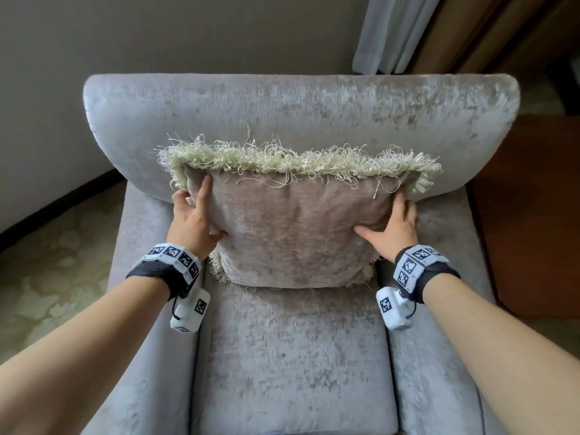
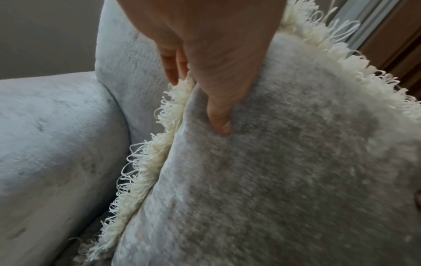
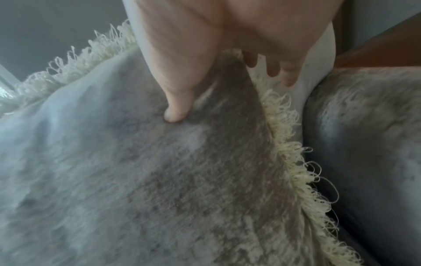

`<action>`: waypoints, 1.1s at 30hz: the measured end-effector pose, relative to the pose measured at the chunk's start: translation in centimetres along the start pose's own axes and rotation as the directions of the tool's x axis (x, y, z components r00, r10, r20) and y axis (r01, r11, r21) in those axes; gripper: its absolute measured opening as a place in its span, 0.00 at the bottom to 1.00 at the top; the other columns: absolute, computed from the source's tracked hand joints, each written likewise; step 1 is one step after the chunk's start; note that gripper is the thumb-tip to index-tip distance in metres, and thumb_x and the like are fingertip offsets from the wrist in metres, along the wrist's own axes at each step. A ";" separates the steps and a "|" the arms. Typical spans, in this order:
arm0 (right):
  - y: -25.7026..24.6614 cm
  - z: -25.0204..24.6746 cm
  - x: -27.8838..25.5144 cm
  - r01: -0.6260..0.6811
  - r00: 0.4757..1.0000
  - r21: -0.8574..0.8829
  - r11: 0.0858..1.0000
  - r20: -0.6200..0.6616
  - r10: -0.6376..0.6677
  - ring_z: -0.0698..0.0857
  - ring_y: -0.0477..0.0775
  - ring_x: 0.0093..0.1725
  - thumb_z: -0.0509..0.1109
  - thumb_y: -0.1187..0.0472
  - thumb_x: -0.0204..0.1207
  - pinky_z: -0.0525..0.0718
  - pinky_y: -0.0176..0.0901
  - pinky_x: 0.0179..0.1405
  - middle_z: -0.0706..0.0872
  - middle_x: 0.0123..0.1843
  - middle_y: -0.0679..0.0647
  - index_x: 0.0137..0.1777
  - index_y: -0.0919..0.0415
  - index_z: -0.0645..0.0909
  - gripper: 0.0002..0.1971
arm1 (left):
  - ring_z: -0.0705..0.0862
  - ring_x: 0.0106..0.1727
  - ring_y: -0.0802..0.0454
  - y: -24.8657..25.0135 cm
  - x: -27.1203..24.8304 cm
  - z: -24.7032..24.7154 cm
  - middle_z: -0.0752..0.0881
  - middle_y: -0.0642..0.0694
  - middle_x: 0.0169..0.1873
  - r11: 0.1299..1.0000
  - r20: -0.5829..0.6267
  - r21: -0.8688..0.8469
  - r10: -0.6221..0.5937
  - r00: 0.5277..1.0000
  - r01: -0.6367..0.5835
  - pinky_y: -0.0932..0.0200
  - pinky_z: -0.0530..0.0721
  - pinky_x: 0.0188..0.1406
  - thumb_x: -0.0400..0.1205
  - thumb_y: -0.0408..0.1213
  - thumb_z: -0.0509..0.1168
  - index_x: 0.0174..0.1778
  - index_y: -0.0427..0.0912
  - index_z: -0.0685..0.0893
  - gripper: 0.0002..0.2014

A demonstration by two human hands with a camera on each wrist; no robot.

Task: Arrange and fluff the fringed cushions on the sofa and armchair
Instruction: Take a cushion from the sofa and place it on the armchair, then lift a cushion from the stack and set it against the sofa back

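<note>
A grey-beige velvet cushion with a cream looped fringe stands upright on the armchair seat and leans on the backrest. My left hand grips its left edge: the thumb and forefinger press the front, and the other fingers reach behind the fringe. My right hand grips the right edge, thumb dug into the front face and fingers curled behind. In the left wrist view the cushion face fills the right side.
Padded armrests flank the seat closely on both sides. A dark wooden table stands right of the chair. A pale curtain hangs behind at the right, and patterned carpet lies to the left below a plain wall.
</note>
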State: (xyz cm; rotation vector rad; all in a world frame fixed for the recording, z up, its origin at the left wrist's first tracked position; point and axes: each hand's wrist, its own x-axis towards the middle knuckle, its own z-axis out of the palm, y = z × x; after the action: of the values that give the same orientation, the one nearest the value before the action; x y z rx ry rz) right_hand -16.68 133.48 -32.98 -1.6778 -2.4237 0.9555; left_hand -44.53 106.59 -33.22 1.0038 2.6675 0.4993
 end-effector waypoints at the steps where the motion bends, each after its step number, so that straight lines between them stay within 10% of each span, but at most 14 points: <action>1: 0.0 -0.5 -0.2 0.001 1.000 -0.043 0.999 0.010 -0.001 0.57 0.69 0.81 0.82 0.42 0.62 0.57 0.59 0.79 0.51 0.84 0.64 0.85 0.52 0.47 0.59 | 0.70 0.65 0.22 0.2 -0.2 -0.5 0.62 0.26 0.69 0.997 0.032 0.074 -0.005 0.999 0.002 0.37 0.78 0.66 0.59 0.37 0.86 0.83 0.60 0.40 0.69; 5: -1.0 -3.6 -2.0 0.024 0.999 -0.147 0.989 0.044 -0.018 0.60 0.70 0.78 0.79 0.41 0.66 0.63 0.58 0.76 0.56 0.83 0.59 0.85 0.50 0.51 0.53 | 0.74 0.62 0.28 2.5 -1.3 -3.9 0.70 0.29 0.66 0.947 0.147 0.316 -0.105 0.984 0.053 0.36 0.81 0.57 0.67 0.47 0.80 0.83 0.55 0.39 0.62; 9: -1.7 -8.2 -5.0 0.120 0.989 -0.168 0.978 0.107 -0.103 0.66 0.62 0.78 0.74 0.39 0.67 0.65 0.57 0.74 0.66 0.81 0.54 0.82 0.46 0.60 0.44 | 0.78 0.64 0.34 6.4 -2.0 -8.7 0.73 0.36 0.71 0.933 0.240 0.356 -0.151 0.959 0.058 0.39 0.83 0.57 0.74 0.51 0.70 0.76 0.50 0.58 0.38; 15: -2.0 -15.8 -10.6 0.179 0.983 -0.089 0.980 0.054 -0.174 0.78 0.59 0.68 0.75 0.49 0.73 0.74 0.50 0.69 0.81 0.67 0.55 0.72 0.52 0.75 0.28 | 0.81 0.61 0.40 13.5 -3.5 -13.7 0.81 0.43 0.59 0.935 0.238 0.329 0.056 0.970 -0.135 0.38 0.80 0.60 0.77 0.56 0.65 0.69 0.50 0.72 0.26; 18: -1.8 -18.6 -13.2 0.181 0.983 -0.085 0.980 0.022 -0.180 0.79 0.56 0.64 0.75 0.50 0.74 0.75 0.48 0.66 0.82 0.62 0.54 0.68 0.54 0.78 0.23 | 0.82 0.57 0.44 17.1 -5.0 -15.2 0.81 0.44 0.59 0.936 0.221 0.258 0.186 0.957 -0.241 0.48 0.83 0.47 0.80 0.53 0.64 0.69 0.49 0.74 0.23; 33: 6.4 -33.9 -29.0 0.175 0.950 -0.080 0.981 -0.248 -0.190 0.80 0.44 0.55 0.74 0.44 0.72 0.81 0.45 0.54 0.81 0.57 0.43 0.64 0.44 0.78 0.20 | 0.82 0.58 0.48 37.1 -16.4 -19.1 0.83 0.51 0.57 0.779 0.119 0.132 0.602 0.790 -0.614 0.48 0.84 0.52 0.78 0.54 0.66 0.66 0.55 0.78 0.20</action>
State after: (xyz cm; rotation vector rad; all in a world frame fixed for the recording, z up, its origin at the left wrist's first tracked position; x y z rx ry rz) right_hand 13.10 125.58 -0.06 -1.4550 -2.3996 0.6105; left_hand -17.26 117.34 0.72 1.9179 2.2956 0.3447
